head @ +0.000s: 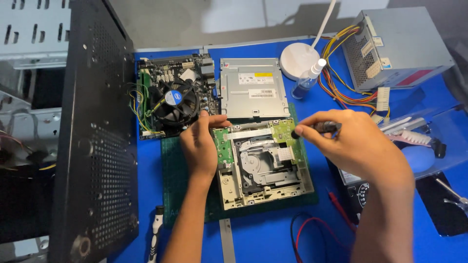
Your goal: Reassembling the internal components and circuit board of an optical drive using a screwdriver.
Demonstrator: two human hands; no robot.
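opened optical drive (261,163) lay on green mat (170,195), mid blue table (273,238). left hand (199,146) was clamped on its left edge, fingers closed on the frame. right hand (358,141) pinched a dark screwdriver (317,128), tip at the small green board (282,132). drive looked light, rigid, but boards and ribbon fragile; best held by the metal rim. motherboard (170,95), drive cover (251,87), spray bottle (307,80), power supply (397,46) crowded behind; black case panel (92,131) walled the left.
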